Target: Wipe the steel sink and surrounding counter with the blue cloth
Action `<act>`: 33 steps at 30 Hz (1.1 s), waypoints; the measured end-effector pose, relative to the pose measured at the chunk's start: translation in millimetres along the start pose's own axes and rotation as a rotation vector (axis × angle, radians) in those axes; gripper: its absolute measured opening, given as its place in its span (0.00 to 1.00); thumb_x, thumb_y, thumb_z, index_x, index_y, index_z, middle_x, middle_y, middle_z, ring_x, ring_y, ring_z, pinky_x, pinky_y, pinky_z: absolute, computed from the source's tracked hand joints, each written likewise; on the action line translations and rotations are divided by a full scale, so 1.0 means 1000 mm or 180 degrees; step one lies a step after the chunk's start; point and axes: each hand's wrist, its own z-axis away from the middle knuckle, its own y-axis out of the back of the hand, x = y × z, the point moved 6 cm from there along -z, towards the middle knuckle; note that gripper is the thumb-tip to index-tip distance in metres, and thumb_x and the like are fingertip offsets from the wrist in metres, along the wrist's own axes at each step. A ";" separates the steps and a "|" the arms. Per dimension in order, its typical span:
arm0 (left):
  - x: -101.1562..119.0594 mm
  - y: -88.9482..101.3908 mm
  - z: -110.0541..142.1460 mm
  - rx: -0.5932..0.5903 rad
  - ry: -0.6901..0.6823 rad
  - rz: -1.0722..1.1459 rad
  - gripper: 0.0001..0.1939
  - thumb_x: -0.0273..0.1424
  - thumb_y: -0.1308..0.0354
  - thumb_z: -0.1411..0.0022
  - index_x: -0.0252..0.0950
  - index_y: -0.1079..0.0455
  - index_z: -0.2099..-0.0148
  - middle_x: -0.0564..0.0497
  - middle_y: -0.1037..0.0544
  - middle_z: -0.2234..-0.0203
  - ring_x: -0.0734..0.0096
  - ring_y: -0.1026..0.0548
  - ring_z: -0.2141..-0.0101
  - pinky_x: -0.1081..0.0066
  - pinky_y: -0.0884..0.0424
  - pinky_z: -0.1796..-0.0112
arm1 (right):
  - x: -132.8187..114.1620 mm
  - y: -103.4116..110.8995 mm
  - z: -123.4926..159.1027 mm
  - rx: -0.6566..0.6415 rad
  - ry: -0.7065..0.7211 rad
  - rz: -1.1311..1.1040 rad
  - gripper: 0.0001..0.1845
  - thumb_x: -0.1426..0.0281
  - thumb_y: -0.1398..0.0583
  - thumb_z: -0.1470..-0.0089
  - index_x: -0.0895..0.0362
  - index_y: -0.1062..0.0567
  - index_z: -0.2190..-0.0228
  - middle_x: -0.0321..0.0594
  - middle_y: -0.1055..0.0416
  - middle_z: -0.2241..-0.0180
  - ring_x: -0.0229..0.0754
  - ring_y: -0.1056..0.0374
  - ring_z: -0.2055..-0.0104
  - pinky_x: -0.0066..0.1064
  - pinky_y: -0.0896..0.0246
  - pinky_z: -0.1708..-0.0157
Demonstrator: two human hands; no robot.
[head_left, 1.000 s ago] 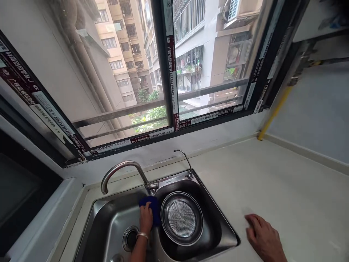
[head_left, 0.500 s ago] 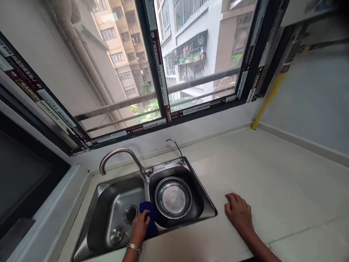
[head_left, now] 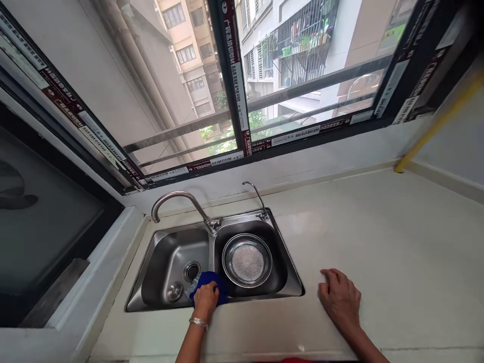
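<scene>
The left hand [head_left: 206, 298] lay with bent fingers over a blue cloth [head_left: 208, 278] at the sink's front rim, by the near end of the divider, though whether it pinched the folds or only pressed them could not be told; the right hand [head_left: 340, 296] rested on the countertop [head_left: 385, 242], loosely curled and holding nothing; a second earlier the cloth had been at the divider's far end, near the faucet [head_left: 177, 194], so the wiping had apparently worked its way forward, with the divider seemingly covered; beyond the cloth, the left basin [head_left: 161, 272] held a small round metal piece [head_left: 174, 291] near its drain [head_left: 191, 271]; a round metal pan [head_left: 247, 262] sat untouched in the right basin [head_left: 280, 272].
</scene>
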 end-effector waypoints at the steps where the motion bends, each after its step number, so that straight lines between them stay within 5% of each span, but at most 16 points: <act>1: 0.006 0.001 0.002 -0.0038 -0.0024 0.0031 0.21 0.35 0.53 0.33 0.35 0.30 0.43 0.40 0.20 0.47 0.57 0.26 0.44 0.48 0.34 0.39 | -0.001 0.001 -0.001 -0.0017 -0.0011 -0.0027 0.17 0.71 0.49 0.42 0.54 0.29 0.52 0.44 0.30 0.49 0.49 0.34 0.53 0.43 0.44 0.55; 6: 0.053 -0.007 0.023 -0.0217 -0.0246 0.0307 0.23 0.39 0.55 0.35 0.39 0.28 0.44 0.42 0.20 0.46 0.50 0.26 0.43 0.51 0.33 0.40 | -0.004 0.005 -0.005 -0.0131 -0.0101 -0.0167 0.18 0.73 0.49 0.43 0.53 0.27 0.54 0.44 0.29 0.49 0.49 0.34 0.51 0.43 0.44 0.53; 14: 0.126 -0.038 0.064 -0.0114 -0.0368 0.0786 0.27 0.38 0.58 0.37 0.37 0.32 0.40 0.44 0.24 0.41 0.53 0.29 0.40 0.56 0.37 0.37 | -0.005 0.002 -0.004 -0.0100 -0.0110 -0.0541 0.18 0.76 0.48 0.46 0.52 0.25 0.58 0.42 0.28 0.49 0.47 0.33 0.48 0.43 0.42 0.49; 20: 0.184 -0.049 0.073 -0.0161 -0.0526 0.1456 0.26 0.41 0.55 0.39 0.39 0.28 0.43 0.42 0.20 0.45 0.51 0.25 0.45 0.52 0.34 0.39 | 0.007 0.000 -0.009 -0.0428 -0.0417 -0.1657 0.18 0.71 0.50 0.49 0.51 0.24 0.62 0.44 0.26 0.50 0.50 0.30 0.47 0.50 0.39 0.46; 23: 0.221 -0.053 0.074 -0.0228 -0.0618 0.1895 0.29 0.43 0.55 0.38 0.34 0.30 0.42 0.40 0.23 0.42 0.53 0.28 0.41 0.55 0.35 0.37 | 0.016 0.006 -0.006 -0.0917 -0.0836 -0.2816 0.17 0.61 0.48 0.45 0.52 0.25 0.60 0.46 0.24 0.51 0.51 0.29 0.46 0.49 0.38 0.42; 28: 0.279 -0.046 0.084 -0.0361 -0.0948 0.2425 0.30 0.46 0.53 0.38 0.35 0.34 0.39 0.41 0.25 0.40 0.59 0.29 0.40 0.59 0.36 0.35 | 0.008 0.012 0.021 -0.2530 -0.1897 -0.4473 0.39 0.40 0.44 0.49 0.50 0.33 0.44 0.48 0.30 0.42 0.52 0.27 0.47 0.42 0.28 0.56; 33: 0.315 -0.042 0.106 -0.0311 -0.2015 0.2157 0.26 0.34 0.48 0.40 0.42 0.34 0.39 0.46 0.26 0.41 0.62 0.31 0.39 0.55 0.39 0.33 | 0.018 0.015 0.015 -0.1967 -0.2173 -0.4737 0.45 0.39 0.34 0.62 0.56 0.26 0.50 0.51 0.27 0.44 0.55 0.32 0.41 0.44 0.36 0.41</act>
